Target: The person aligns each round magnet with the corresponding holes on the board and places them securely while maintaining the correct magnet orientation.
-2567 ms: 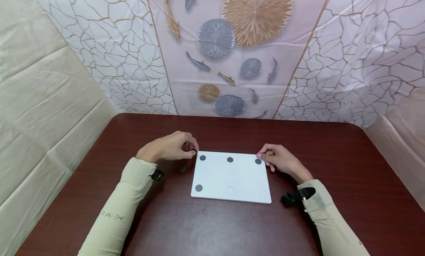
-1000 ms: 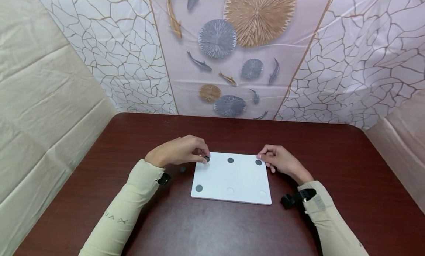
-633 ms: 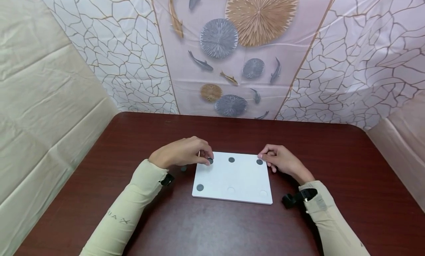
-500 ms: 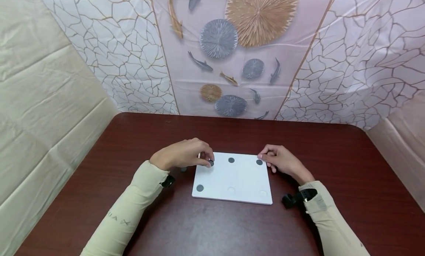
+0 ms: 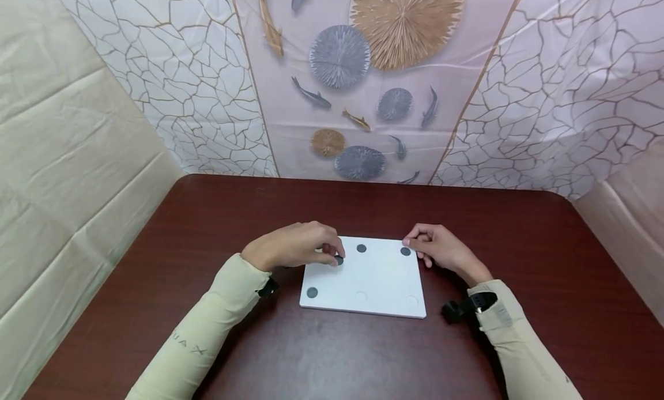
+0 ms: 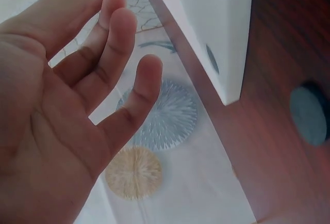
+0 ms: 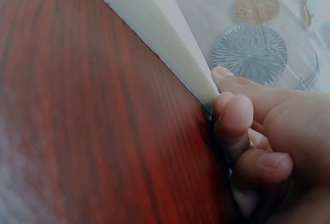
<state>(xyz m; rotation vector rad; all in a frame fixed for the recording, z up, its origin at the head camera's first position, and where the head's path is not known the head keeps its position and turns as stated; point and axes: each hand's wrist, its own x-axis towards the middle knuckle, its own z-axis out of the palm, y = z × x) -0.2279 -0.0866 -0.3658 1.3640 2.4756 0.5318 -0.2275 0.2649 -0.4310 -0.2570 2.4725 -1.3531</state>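
A flat white board [image 5: 368, 282] lies on the table. Dark grey discs sit in it at the front left [image 5: 312, 293], back middle [image 5: 361, 248] and back right [image 5: 406, 251]; a disc [image 6: 212, 59] near its left corner shows in the left wrist view. Over the board's back left part, my left hand [image 5: 295, 245] pinches a dark grey disc [image 5: 339, 260] between thumb and fingertips, the other fingers spread loosely. My right hand [image 5: 438, 250] holds the back right corner, thumb on top and fingers curled at the side. Two shallow round recesses [image 5: 360, 296] show along the front edge.
Left of the board, a loose dark disc [image 6: 309, 113] lies on the dark red-brown table [image 5: 332, 354], covered by my left arm in the head view. A patterned cloth [image 5: 358, 100] hangs behind the table. Black camera straps [image 5: 469, 305] circle both wrists.
From beside the back left corner, my left hand has moved right and slightly nearer, carrying the pinched disc over the board. The right hand and board have stayed in place.
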